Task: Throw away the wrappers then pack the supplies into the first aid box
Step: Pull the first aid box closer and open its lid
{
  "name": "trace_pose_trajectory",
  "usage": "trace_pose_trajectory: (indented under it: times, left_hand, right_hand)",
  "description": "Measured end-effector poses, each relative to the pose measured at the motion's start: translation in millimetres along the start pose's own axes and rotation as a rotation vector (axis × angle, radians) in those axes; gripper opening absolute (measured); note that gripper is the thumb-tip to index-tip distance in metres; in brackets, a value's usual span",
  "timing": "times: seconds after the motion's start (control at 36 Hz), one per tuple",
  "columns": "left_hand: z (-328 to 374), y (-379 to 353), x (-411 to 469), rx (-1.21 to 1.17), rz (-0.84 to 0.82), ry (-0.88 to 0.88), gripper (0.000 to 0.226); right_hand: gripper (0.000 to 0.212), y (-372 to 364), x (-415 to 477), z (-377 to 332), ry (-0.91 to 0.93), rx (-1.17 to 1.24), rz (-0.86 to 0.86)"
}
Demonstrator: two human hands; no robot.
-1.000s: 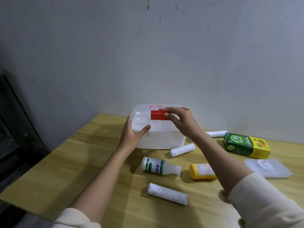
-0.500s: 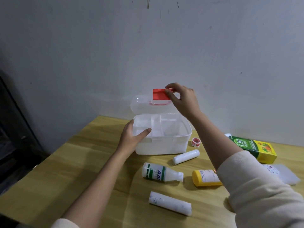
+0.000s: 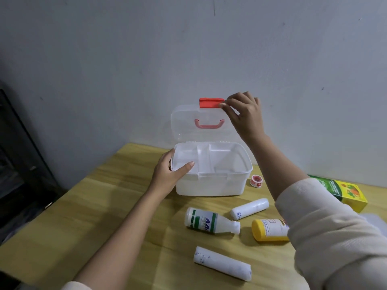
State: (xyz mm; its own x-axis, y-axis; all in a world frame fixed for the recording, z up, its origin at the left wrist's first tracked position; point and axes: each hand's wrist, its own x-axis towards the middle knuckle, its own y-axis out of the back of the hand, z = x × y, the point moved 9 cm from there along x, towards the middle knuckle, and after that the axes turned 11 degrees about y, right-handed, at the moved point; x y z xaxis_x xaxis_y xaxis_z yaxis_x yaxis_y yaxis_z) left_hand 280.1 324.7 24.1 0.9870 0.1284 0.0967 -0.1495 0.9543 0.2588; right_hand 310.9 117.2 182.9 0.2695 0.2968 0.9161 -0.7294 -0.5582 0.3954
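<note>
Box point(image 3: 209, 187) stands open, supplies point(image 3: 209, 221) lying in front of it. Left hand point(image 3: 167, 174) clasps its left rim, thumb inside; right hand point(image 3: 245, 114) pinches the latch point(image 3: 210, 103) of the lid point(image 3: 186, 124). Best brace the box and tip the lid fully back.

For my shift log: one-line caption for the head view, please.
Right hand holds the lid open by its red latch; left hand steadies the box.

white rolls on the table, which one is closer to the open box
The shorter roll, just in front of the first aid box; the longer roll lies nearer the camera, past the green-labelled bottle.
</note>
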Motion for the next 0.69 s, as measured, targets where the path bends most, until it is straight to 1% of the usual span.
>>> trace_pose_trajectory:
  times: [0.11, 0.17, 0.25, 0.31, 0.42, 0.44, 0.58, 0.64, 0.69]
  left_hand:
    - [-2, -1, 1, 0.015, -0.008, 0.009, 0.038]
    - [-2, -2, 0, 0.012, -0.005, 0.016, 0.047]
    - [-5, -4, 1, 0.004, 0.001, 0.032, 0.066]
    - [-9, -4, 1, -0.003, -0.001, 0.048, 0.073]
    - [-10, -3, -2, -0.023, 0.002, 0.059, 0.074]
    - [-9, -4, -3, -0.029, 0.000, 0.055, 0.073]
    - [-13, -1, -5, -0.085, -0.008, 0.065, 0.074]
    - [-14, -1, -7, -0.089, -0.019, 0.068, 0.070]
    - [-13, -2, -9, -0.080, -0.029, 0.062, 0.062]
  right_hand:
    - [0.031, -13, -6, 20, -0.078, 0.078, -0.116]
    - [0.032, -17, -12, 32, -0.170, 0.159, -0.130]
    - [0.034, -18, -26, 52, -0.402, 0.319, -0.067]
    - [0.034, -18, -35, 62, -0.528, 0.396, 0.001]
    - [0.032, -25, -56, 82, -0.790, 0.606, 0.151]
    - [0.032, -28, -63, 85, -0.839, 0.649, 0.167]
    - [0.031, -38, -86, 90, -0.921, 0.682, 0.124]
    - [0.029, -41, -94, 90, -0.952, 0.694, 0.109]
    - [0.028, -42, -99, 89, -0.969, 0.697, 0.118]
